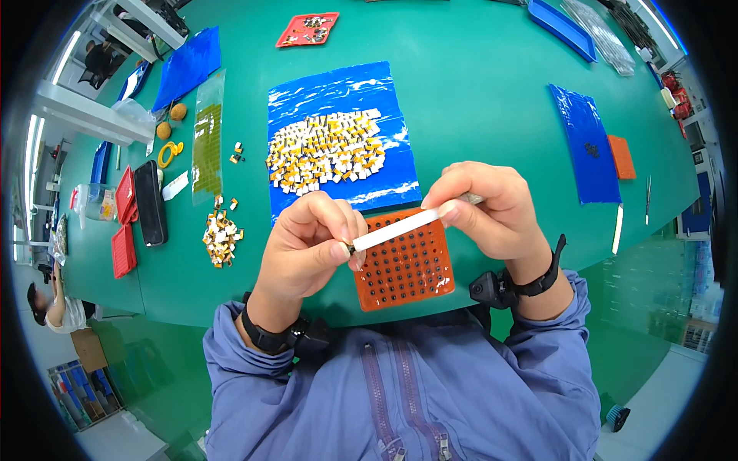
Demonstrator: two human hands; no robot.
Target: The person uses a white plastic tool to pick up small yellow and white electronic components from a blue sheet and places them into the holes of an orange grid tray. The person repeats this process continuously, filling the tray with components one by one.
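Observation:
My right hand [488,209] grips a white flat tweezer-like tool [403,226] that slants down to the left. Its tip meets a tiny dark part pinched between thumb and forefinger of my left hand [311,244]. Both hands hover above an orange perforated tray [411,269] with rows of small dark parts in its holes, lying at the near edge of the green table [477,100]. Behind the tray, a blue sheet [338,88] carries a heap of several small white-and-yellow parts [324,150].
A smaller pile of the same parts [221,234] lies left of my hands, beside a black phone [150,201] and red trays [124,250]. A clear bag with green strip [207,138], another blue sheet [586,142], an orange tray [622,156] and a red tray [307,29] sit farther off. Another person [54,307] is at far left.

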